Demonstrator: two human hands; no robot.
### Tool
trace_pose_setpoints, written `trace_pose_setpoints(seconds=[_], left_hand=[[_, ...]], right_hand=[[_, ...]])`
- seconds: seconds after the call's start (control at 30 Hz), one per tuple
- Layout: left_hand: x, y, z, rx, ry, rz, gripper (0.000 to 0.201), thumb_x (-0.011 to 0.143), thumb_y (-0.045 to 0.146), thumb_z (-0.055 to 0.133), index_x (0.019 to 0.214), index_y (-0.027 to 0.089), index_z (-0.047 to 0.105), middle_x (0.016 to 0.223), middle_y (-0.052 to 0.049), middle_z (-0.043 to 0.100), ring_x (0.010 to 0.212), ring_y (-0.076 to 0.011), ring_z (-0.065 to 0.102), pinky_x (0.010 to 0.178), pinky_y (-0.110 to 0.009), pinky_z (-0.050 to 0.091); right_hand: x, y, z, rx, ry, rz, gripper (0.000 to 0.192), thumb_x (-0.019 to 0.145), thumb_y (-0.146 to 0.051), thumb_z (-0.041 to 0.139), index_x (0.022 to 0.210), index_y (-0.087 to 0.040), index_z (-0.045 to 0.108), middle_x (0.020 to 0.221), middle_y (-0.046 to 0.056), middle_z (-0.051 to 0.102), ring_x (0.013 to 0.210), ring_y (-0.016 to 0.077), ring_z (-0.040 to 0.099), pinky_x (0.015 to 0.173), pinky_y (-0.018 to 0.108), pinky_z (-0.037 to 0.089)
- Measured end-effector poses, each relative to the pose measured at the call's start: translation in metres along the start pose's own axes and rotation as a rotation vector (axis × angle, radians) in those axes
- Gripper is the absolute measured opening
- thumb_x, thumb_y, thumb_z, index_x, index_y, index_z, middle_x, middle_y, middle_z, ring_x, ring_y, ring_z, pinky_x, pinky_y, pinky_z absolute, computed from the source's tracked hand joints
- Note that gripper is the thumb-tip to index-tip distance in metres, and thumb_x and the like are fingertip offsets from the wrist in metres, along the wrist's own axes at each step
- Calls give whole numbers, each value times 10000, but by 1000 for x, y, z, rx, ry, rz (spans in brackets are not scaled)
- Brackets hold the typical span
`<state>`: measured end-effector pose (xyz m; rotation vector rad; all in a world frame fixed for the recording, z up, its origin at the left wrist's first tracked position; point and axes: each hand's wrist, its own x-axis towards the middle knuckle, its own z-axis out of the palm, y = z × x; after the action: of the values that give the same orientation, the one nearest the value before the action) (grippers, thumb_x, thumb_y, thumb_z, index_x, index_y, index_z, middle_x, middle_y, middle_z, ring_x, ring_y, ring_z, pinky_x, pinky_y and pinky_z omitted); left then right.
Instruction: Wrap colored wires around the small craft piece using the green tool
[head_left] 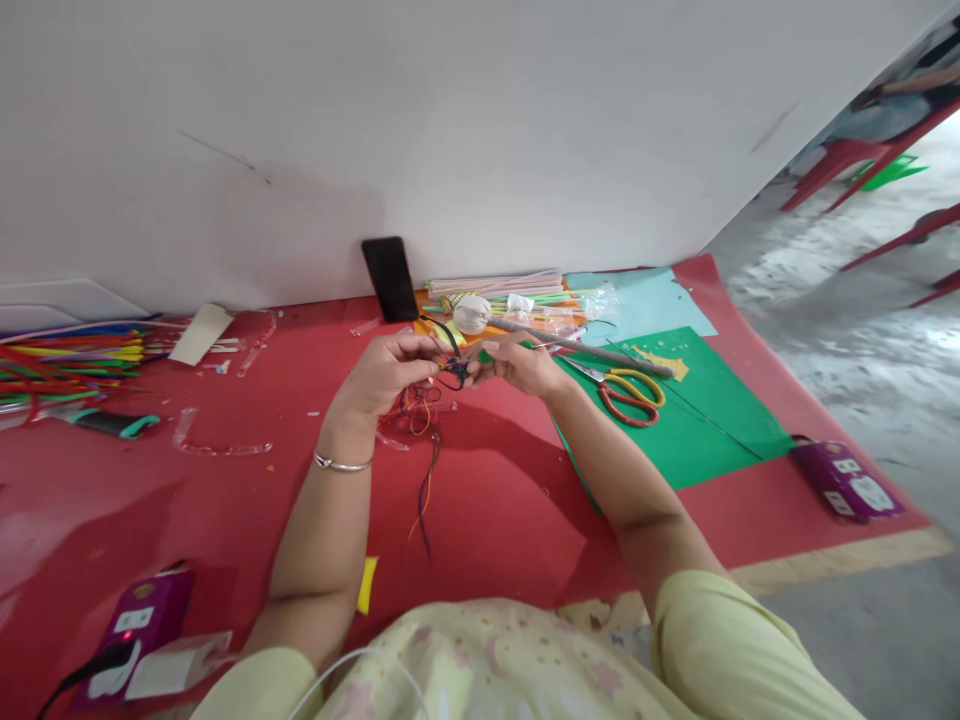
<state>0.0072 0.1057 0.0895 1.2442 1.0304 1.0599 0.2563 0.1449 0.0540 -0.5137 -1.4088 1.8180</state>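
Note:
Both my hands are raised over the red table, close together, with thin coloured cords between them. My left hand pinches the dark and orange cords, whose loose ends trail down toward the tabletop. Fingers of my right hand are closed on the same dark, knotted bundle; the exact grip is partly hidden. A black strip curves up from between the hands. Just behind them lies a grey stick with a round whitish head. Scissors with red and yellow handles rest right of my right hand.
A black phone leans against the white wall. Coloured pipe cleaners and a black-and-teal tool lie left. Green sheet covers the right side. Purple boxes stand at right and front left. A person sits far right.

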Motion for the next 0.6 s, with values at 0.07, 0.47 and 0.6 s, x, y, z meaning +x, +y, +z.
trace_pose_setpoints(seconds=[0.07,0.47,0.6], left_hand=[[0,-1,0,-36,-19,-1,301,669,230,951,965,184,920,889,-69,795,771,-167,703,664,-264,565],[1,1,7,-25,-58,27,307,657,225,959,961,187,930,938,-95,836,834,-204,744,733,-303,569],[0,2,7,6,-26,33,293,651,227,954,941,195,930,932,-84,841,833,-189,742,747,-291,571]], right_hand=[[1,3,-1,29,8,13,432,938,-563,844,855,-145,772,810,71,797,701,203,802,707,343,718],[0,-3,-5,8,-63,2,406,944,-506,838,848,-112,811,872,116,842,703,192,809,724,321,727],[-3,-6,-6,-66,-45,-27,390,958,-501,822,873,-121,839,921,113,851,730,192,809,782,349,738]])
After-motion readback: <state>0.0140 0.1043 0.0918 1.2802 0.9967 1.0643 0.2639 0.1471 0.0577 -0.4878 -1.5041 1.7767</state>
